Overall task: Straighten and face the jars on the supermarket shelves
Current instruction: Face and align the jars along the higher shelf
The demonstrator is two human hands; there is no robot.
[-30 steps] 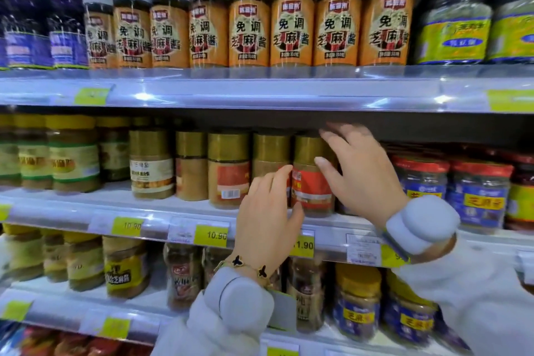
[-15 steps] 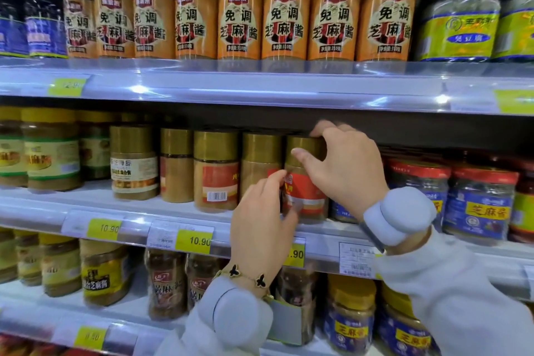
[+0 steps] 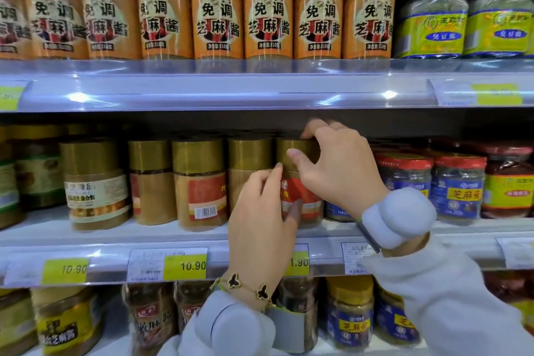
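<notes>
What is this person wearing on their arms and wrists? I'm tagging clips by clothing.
Both arms are in pale, white-looking long sleeves. The left hand has a gold chain bracelet with black clover-shaped charms at the wrist. The right hand has a rounded white device strapped on the wrist. Fingers are bare, no gloves.

A dark gap runs above the gold-lidded jars [image 3: 199, 182], under the upper shelf [image 3: 231, 89]; red-lidded jars [image 3: 404, 179] crowd just right of the hands [image 3: 341, 170].
</notes>
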